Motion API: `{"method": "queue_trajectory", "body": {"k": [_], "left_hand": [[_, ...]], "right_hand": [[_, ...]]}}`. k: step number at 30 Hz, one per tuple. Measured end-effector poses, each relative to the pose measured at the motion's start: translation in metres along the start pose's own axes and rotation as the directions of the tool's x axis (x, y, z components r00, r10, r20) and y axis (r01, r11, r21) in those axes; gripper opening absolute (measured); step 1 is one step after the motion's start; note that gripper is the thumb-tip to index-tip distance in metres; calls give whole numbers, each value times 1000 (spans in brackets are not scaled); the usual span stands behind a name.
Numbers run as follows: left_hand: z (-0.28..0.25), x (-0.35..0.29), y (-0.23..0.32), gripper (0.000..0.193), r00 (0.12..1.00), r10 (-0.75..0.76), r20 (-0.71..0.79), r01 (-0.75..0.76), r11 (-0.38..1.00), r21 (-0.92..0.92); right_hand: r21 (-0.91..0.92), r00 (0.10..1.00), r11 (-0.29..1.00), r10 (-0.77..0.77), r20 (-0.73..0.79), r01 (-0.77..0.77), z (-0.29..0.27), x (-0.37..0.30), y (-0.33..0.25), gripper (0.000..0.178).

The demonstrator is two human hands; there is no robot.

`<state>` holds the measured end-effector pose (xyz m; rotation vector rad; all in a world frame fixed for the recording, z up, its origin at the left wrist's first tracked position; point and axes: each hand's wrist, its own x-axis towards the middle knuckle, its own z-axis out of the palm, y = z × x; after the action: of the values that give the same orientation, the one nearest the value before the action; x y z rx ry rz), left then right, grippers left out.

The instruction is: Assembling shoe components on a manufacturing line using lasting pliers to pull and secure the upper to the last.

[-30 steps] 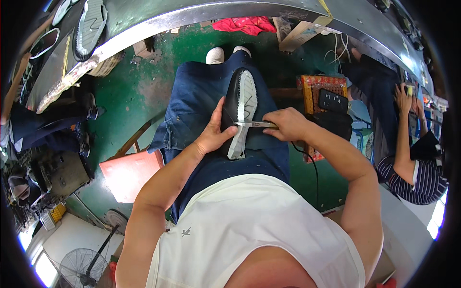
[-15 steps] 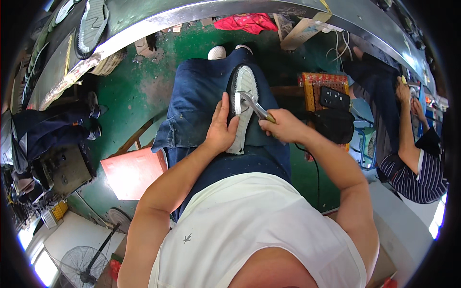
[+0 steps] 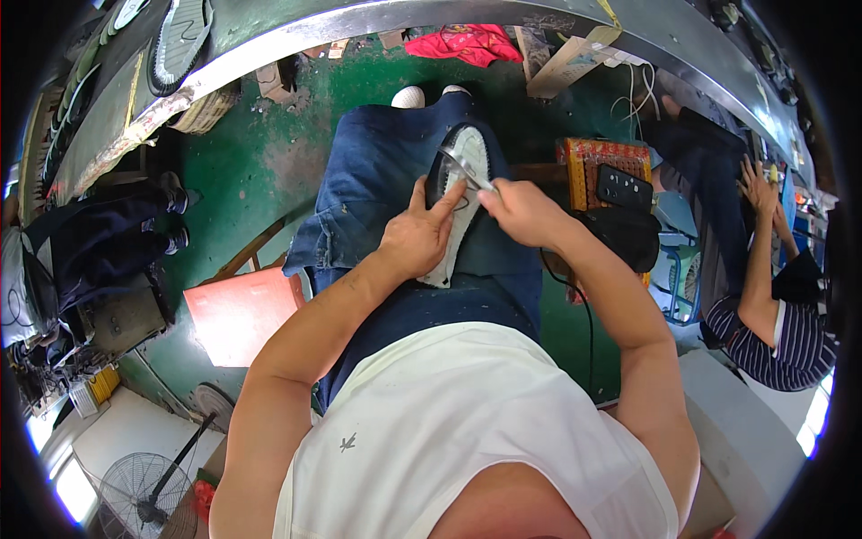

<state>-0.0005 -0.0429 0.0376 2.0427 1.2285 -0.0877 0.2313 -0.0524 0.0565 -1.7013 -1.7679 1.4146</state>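
Black-sided and pale-soled, the shoe [image 3: 463, 225] lies bottom up on the blue denim lap [image 3: 359, 184], its long axis running away from the body, far end leaning slightly right. The left hand [image 3: 418, 232] is nearer, touching its left side, thumb and forefinger spread; the other fingers' grip is hidden. From the right, the right hand [image 3: 524, 212] clenches metal pincers [image 3: 461, 167], their head across the sole's far half.

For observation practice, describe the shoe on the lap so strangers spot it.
Find the lap's blue cloth. There, beneath the left hand, lies a dark shoe, pale sole up. Unlike soles on the bench, it is crossed by a metal tool.
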Motion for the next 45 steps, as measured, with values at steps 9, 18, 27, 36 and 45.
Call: {"method": "queue_trajectory", "body": {"k": [9, 18, 27, 36, 45], "left_hand": [[27, -14, -31, 92, 986, -141, -91, 106, 943, -316], [20, -15, -50, 113, 986, 137, 92, -45, 759, -650], [-55, 63, -15, 64, 959, -181, 217, 265, 309, -913], [-390, 186, 32, 72, 876, 32, -481, -127, 978, -166], [-519, 366, -129, 59, 745, 622, -241, 197, 140, 970]], "right_hand": [[-329, 987, 931, -144, 69, 159, 20, -5, 5, 49], [-386, 989, 918, -36, 143, 89, 28, -41, 2, 41], [-390, 715, 913, -352, -604, 120, -163, -22, -11, 36], [-577, 470, 691, -373, -800, -435, -412, 111, 82, 40], [-496, 467, 796, -312, -828, -347, -431, 145, 85, 38]]}}
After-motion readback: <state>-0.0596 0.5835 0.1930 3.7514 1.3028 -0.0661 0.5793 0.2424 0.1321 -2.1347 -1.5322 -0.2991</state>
